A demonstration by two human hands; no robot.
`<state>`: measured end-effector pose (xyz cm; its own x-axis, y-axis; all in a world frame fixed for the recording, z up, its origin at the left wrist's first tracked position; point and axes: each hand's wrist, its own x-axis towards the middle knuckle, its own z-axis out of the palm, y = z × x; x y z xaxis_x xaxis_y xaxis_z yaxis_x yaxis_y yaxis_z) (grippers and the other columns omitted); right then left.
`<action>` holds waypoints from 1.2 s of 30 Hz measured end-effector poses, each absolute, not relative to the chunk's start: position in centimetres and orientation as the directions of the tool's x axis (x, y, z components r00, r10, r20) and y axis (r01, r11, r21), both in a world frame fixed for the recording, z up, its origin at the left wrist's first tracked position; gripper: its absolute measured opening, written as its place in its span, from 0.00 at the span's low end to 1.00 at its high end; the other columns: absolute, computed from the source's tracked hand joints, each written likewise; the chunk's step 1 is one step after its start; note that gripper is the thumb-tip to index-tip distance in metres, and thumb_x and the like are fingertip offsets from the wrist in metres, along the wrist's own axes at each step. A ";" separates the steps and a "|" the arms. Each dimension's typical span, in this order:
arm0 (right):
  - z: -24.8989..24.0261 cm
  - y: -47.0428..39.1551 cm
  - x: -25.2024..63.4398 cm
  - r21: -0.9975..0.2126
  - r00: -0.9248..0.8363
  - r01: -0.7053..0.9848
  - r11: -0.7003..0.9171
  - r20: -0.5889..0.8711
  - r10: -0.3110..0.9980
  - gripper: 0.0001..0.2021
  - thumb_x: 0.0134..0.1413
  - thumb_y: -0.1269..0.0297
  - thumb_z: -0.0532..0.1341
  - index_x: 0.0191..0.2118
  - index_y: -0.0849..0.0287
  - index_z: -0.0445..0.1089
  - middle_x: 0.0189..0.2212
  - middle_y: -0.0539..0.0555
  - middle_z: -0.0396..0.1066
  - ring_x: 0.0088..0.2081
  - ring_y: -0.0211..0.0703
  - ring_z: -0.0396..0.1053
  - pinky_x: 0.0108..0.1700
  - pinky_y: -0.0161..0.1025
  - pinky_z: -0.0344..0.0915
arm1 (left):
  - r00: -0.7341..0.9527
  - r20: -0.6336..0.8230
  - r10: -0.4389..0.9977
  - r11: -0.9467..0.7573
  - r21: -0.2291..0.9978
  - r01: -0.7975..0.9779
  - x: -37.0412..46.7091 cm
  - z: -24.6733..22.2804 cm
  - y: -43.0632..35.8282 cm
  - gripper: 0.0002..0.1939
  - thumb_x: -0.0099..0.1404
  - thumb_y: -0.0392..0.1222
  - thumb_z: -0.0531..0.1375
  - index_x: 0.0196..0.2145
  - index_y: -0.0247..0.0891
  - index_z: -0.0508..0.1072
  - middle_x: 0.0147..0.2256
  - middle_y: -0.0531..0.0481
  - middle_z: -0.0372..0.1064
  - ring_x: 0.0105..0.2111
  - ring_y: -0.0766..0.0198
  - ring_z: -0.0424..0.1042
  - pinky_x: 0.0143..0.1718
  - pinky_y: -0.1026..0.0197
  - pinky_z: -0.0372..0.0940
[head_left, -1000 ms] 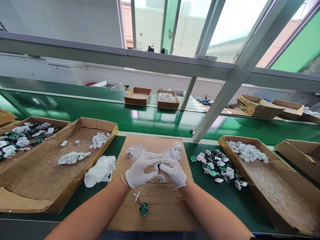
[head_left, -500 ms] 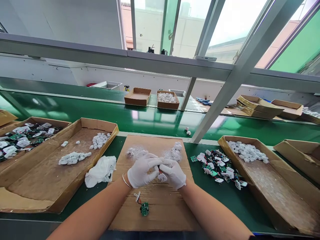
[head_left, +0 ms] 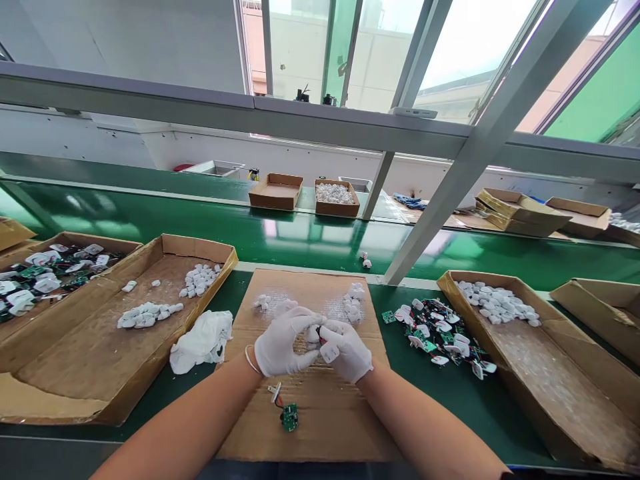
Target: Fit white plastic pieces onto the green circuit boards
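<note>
Both my hands wear white gloves and meet above a cardboard sheet [head_left: 345,413]. My left hand [head_left: 286,341] pinches a small white plastic housing [head_left: 313,335] between thumb and fingertips. Closed beside it, my right hand [head_left: 349,348] grips a wired assembly, whose square white plastic piece [head_left: 329,351] hangs below the fingers. Short dark and red wires show between the hands; the rest is covered by fingers. Nearer me on the cardboard lies a green circuit board [head_left: 289,417] wired to a small white part [head_left: 275,392]. White pieces [head_left: 353,301] sit on bubble wrap beyond my hands.
At right are a pile of wired circuit boards [head_left: 443,333] and a cardboard tray [head_left: 555,373] with white pieces. To the left, a white cloth [head_left: 203,342] lies beside another tray [head_left: 65,360]. A green conveyor belt [head_left: 220,230] runs behind, under a metal frame [head_left: 445,193].
My left fingers have spread wider, and the white housing now shows between my hands. The square white piece has shifted slightly right. Small white parts on the belt have moved left.
</note>
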<state>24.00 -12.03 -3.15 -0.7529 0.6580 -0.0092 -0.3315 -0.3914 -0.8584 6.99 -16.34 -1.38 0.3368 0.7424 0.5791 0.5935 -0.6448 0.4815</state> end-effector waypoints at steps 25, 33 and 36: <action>-3.8 -12.7 23.3 -0.962 -0.516 -0.201 -0.186 -0.058 0.855 0.20 0.35 0.54 0.73 0.35 0.62 0.77 0.37 0.60 0.77 0.40 0.52 0.74 0.47 0.49 0.68 | 0.200 0.477 0.856 -0.516 0.810 0.278 9.0 -2.7 -16.6 0.51 0.58 0.75 0.43 0.67 0.35 0.46 0.62 0.34 0.53 0.62 0.43 0.52 0.62 0.38 0.49; -3.9 -12.9 23.7 -0.972 -0.529 -0.173 -0.161 -0.046 0.848 0.18 0.37 0.55 0.73 0.34 0.61 0.77 0.36 0.59 0.78 0.39 0.52 0.74 0.45 0.47 0.69 | 0.279 0.475 0.835 -0.550 0.731 0.403 9.2 -2.1 -16.5 0.53 0.58 0.75 0.44 0.68 0.36 0.39 0.67 0.35 0.41 0.66 0.40 0.42 0.64 0.38 0.35; -3.5 -12.9 23.9 -0.974 -0.522 -0.165 -0.154 -0.046 0.852 0.18 0.35 0.55 0.73 0.33 0.61 0.77 0.34 0.58 0.78 0.38 0.51 0.74 0.44 0.46 0.69 | 0.294 0.484 0.824 -0.566 0.669 0.482 9.4 -2.2 -16.8 0.52 0.57 0.75 0.46 0.68 0.38 0.40 0.66 0.34 0.43 0.66 0.39 0.41 0.64 0.37 0.35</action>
<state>23.90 -12.89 -3.55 -0.5215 0.8520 -0.0463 -0.1649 -0.1539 -0.9742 9.38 -16.84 -2.20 0.2941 0.8239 0.4844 0.4818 -0.5655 0.6693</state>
